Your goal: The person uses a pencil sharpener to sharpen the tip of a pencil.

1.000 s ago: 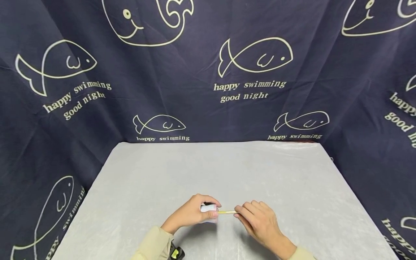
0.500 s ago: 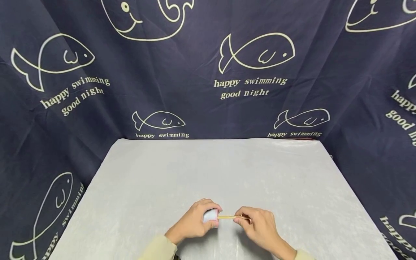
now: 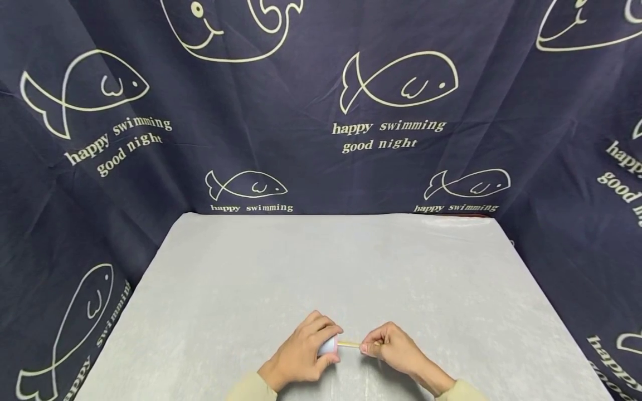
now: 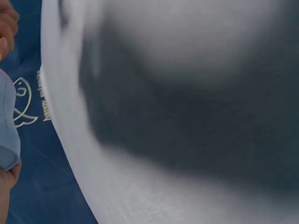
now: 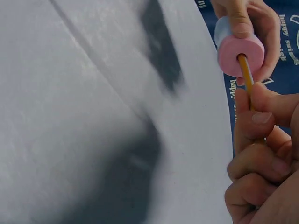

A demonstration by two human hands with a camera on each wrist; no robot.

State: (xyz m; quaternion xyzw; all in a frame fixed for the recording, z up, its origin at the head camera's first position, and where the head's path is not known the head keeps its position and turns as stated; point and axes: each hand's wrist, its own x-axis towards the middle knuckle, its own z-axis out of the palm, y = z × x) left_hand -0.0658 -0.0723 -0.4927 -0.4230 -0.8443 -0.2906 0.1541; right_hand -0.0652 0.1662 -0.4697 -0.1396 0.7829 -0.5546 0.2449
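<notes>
In the head view my left hand (image 3: 300, 351) grips a light blue pencil sharpener (image 3: 328, 346), fingers over the top and thumb below. Its round pink end faces right. A yellow pencil (image 3: 349, 343) sticks out of that end, and my right hand (image 3: 393, 348) pinches it between thumb and fingers. The right wrist view shows the pencil (image 5: 247, 77) entering a hole in the pink face (image 5: 228, 52); its tip is hidden inside. At the left edge of the left wrist view, only part of the blue body (image 4: 7, 119) appears. Both hands hover over the table.
A light grey cloth covers the table (image 3: 321, 267). Dark blue curtains (image 3: 311, 111) with fish drawings and lettering hang behind and at both sides. Shadows of the hands fall on the cloth.
Both hands sit slightly lower in the head view. My right hand has turned on the pencil and changed its finger position, while the left keeps hold of the sharpener, now tilted a little.
</notes>
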